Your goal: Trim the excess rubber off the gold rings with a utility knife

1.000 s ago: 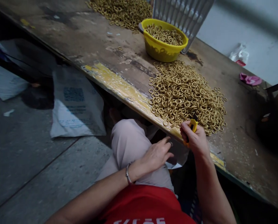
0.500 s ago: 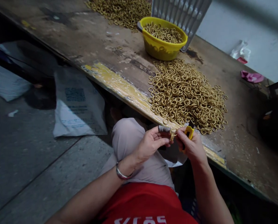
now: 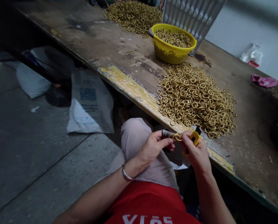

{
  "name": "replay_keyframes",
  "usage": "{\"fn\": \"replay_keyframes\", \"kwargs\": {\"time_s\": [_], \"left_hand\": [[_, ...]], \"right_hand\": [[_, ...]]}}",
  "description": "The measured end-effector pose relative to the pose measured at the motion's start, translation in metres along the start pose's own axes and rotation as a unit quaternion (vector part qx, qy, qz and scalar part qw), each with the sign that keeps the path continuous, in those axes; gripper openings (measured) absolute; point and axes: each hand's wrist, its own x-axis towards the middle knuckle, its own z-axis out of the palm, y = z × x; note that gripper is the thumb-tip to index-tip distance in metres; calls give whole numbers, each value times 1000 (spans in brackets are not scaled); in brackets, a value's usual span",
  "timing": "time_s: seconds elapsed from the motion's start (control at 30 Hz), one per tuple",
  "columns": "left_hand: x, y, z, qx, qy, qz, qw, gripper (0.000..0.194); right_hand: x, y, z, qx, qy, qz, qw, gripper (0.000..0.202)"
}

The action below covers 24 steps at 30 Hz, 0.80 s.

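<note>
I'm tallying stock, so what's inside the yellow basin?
The yellow basin holds many golden rings. Only the top ones show; they cover its bottom and whatever lies deeper.

on the table (image 3: 83, 40), a ribbed grey panel (image 3: 187, 15) stands tilted and a pink cloth (image 3: 264, 81) lies near the back edge, with crumpled clear plastic (image 3: 251, 55) beyond, and a printed white sack (image 3: 89, 109) sits on the floor (image 3: 41, 158) below the table's front

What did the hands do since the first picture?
The right hand drew back a little from the near ring pile. The left hand turned and lifted a little; gold rings are now held between the two hands. The yellow cutter stayed in the right hand; the yellow bowl stayed beside that pile.
</note>
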Motion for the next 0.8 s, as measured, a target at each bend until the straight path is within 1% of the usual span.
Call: {"fn": "replay_keyframes", "kwargs": {"time_s": [0.1, 0.17, 0.27, 0.33, 0.4, 0.47, 0.53, 0.6, 0.73, 0.8], "left_hand": [[-4, 3, -2, 43, 2, 22, 999, 29], [-6, 5, -3, 96, 8, 55, 994, 22], [-9, 8, -5, 204, 25, 116, 972, 14], [-10, 10, -7, 264, 30, 139, 954, 13], [-11, 12, -9, 310, 23, 151, 938, 15], [-12, 15, -11, 343, 15, 164, 925, 19], [-12, 18, -12, 360, 8, 169, 918, 21], [-12, 21, -13, 356, -3, 157, 921, 22], [-12, 25, -11, 290, -36, 111, 950, 26], [-11, 25, -8, 245, -36, 90, 965, 26]], "right_hand": [[-1, -2, 6, 45, -3, -2, 999, 33], [-3, -2, 10, 69, -4, 3, 998, 33], [-6, -1, 14, 46, -5, 4, 999, 33], [-8, 0, 16, 20, 5, -7, 1000, 33], [-9, 0, 18, 9, 25, -22, 999, 34], [-10, 0, 19, 1, 42, -36, 998, 35], [-10, 0, 20, -15, 45, -53, 997, 32], [-10, 1, 19, -41, 40, -76, 995, 29], [-12, 3, 17, -84, 23, -103, 991, 23], [-12, 3, 17, -92, 17, -104, 990, 23]]}}
